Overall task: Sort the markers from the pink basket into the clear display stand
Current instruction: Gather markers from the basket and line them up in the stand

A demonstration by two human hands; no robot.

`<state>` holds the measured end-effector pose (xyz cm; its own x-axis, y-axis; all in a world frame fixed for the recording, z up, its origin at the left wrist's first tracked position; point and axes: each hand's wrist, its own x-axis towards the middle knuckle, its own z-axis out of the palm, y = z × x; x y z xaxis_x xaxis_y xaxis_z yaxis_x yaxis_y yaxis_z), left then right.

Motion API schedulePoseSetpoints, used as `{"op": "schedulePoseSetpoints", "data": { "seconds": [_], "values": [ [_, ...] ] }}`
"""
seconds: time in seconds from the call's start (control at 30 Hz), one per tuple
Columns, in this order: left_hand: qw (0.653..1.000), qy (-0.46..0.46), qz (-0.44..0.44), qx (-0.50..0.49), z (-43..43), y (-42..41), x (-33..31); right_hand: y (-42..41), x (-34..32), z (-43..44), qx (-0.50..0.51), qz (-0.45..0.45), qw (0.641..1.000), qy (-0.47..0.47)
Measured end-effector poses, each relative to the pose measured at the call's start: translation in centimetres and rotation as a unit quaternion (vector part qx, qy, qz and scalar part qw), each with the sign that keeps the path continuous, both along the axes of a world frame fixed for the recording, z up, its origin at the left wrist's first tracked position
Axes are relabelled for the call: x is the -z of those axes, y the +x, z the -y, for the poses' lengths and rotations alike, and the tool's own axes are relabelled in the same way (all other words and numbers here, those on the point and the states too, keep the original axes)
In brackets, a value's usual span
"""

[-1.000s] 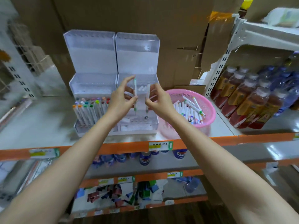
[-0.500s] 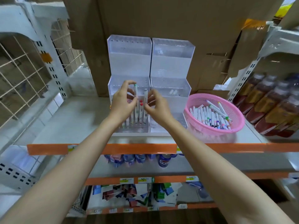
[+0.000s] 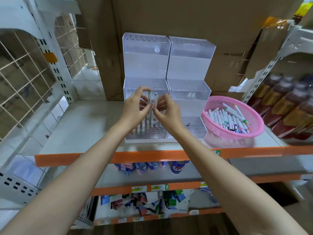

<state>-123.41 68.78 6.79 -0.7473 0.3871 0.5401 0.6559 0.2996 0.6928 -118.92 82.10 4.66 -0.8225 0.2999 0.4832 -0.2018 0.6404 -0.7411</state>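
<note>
A clear tiered display stand (image 3: 169,65) sits on the shelf, its lowest left tier holding several upright markers (image 3: 145,128). My left hand (image 3: 135,107) pinches a green-capped marker (image 3: 149,99) held upright in front of the stand. Beside it, my right hand (image 3: 166,110) pinches a grey-capped marker (image 3: 156,100), also upright. The two markers stand side by side, nearly touching. The pink basket (image 3: 254,126) with several loose markers (image 3: 228,119) sits to the right of the stand.
Brown bottles (image 3: 288,106) line the shelf right of the basket. Cardboard boxes (image 3: 186,17) stand behind the stand. A wire grid panel (image 3: 25,68) stands at the left. The orange shelf edge (image 3: 152,155) runs below; cans and packets fill the lower shelves.
The view has swung left, so the stand and basket now sit further right. Both hands keep their markers upright and have drawn closer together in front of the stand's left half.
</note>
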Motion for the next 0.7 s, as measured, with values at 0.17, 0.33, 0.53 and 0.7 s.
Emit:
{"op": "schedulePoseSetpoints", "data": {
  "seconds": [0.17, 0.33, 0.53, 0.7],
  "values": [
    [0.999, -0.023, -0.022, 0.015, 0.4, -0.6, 0.5, -0.1, 0.0, 0.5, 0.004, -0.002, 1.0, 0.012],
    [0.998, -0.049, -0.03, 0.019, 0.5, -1.2, 0.6, 0.2, -0.5, 0.7, -0.005, 0.005, 1.0, 0.02],
    [0.996, -0.071, -0.044, 0.024, 0.6, -1.3, 0.6, 0.3, -0.6, 0.8, -0.013, 0.016, 0.999, 0.046],
    [0.994, -0.09, -0.059, 0.027, 0.7, -1.5, 0.9, 0.3, -0.7, 0.9, -0.012, 0.023, 0.998, 0.05]
  ]
}}
